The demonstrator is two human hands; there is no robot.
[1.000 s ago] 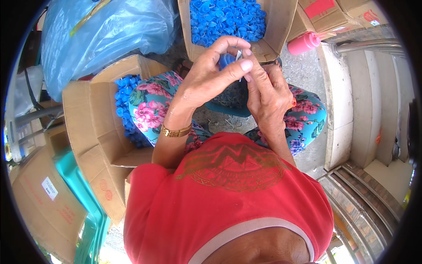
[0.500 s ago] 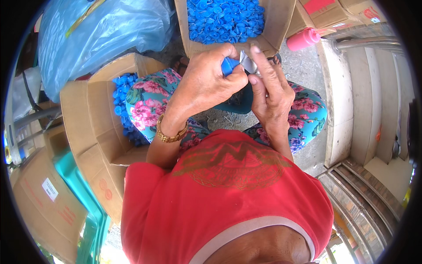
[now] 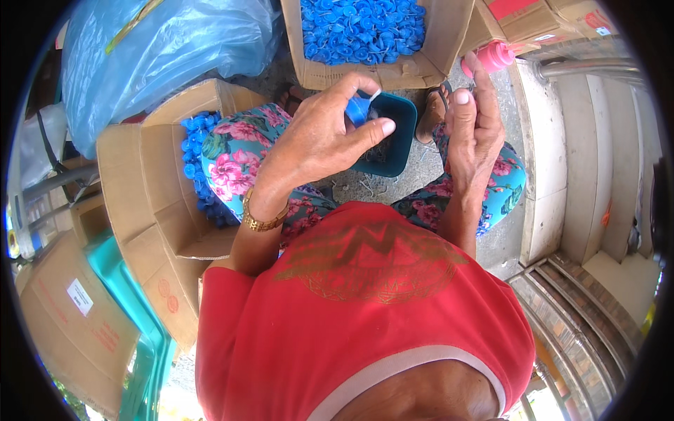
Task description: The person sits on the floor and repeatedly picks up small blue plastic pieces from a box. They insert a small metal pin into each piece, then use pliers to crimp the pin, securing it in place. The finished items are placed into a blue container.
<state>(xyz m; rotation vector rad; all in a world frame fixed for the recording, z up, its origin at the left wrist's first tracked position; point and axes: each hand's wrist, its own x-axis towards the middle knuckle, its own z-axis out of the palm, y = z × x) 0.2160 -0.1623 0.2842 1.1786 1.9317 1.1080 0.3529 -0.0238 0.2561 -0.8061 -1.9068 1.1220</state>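
Far left: a cardboard carton [image 3: 77, 316] with a white label, leaning close against green plastic [image 3: 144, 330]. Above, crumpled blue plastic sheeting [image 3: 168, 49] fills the upper-left corner, a yellow strip [image 3: 133, 27] lying across it.

Next inward, an open left carton [image 3: 130, 168], flaps spread, with a heap of small blue pieces [image 3: 196, 165] along its inner side. The left knee [image 3: 242, 151], in floral trousers, stands in front of that heap and hides part of it.

Centre: left hand [image 3: 316, 137], gold band [image 3: 263, 219] at its wrist. Its grip is closed around one blue item [image 3: 357, 109] with a pale tip; fingers cover part of it. The item sits over the upper-left part of a dark teal bin [image 3: 385, 168], and the hand blocks the bin's left side. Contents of the bin hard to make out. Bin stands on the grey floor between the legs, close to the front carton [image 3: 379, 76], which holds a broad heap of more blue pieces [image 3: 361, 31].

Right of the bin: a sandalled foot [image 3: 430, 118], then the right hand [image 3: 474, 137], well apart from the left, thumb and index raised. Cannot tell whether its grip holds anything. The raised index overlaps a pink bottle [image 3: 495, 57]. Beyond: stacked cartons [image 3: 554, 19], a metal rail [image 3: 590, 69], pale steps [image 3: 611, 161].
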